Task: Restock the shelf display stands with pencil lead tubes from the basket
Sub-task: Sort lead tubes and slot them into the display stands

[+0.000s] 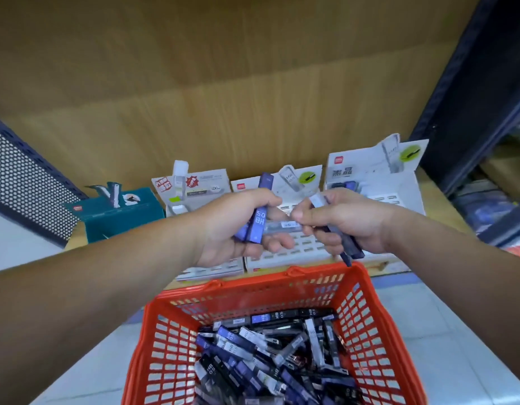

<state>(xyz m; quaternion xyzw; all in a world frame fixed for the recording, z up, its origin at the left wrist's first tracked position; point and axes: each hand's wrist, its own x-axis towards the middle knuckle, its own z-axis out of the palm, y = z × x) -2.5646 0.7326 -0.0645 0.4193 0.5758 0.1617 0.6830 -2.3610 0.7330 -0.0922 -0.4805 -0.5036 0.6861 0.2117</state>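
Note:
My left hand [232,229] is closed around a bundle of blue pencil lead tubes [260,220] marked HB 0.5. My right hand [346,222] grips several dark tubes [347,244] and pinches the end of a clear tube [282,226] that lies between both hands. Both hands hover above the middle white display stand [293,252], whose slots look mostly unfilled. A left stand [194,194] and a right stand [378,182] sit beside it on the wooden shelf. Below, the red basket [252,296] holds a heap of lead tubes [270,358].
A teal box [118,211] stands at the shelf's left end. A perforated metal panel [25,185] bounds the left side and a dark shelf upright [469,92] the right. Wooden backing rises behind the stands. Pale floor tiles show around the basket.

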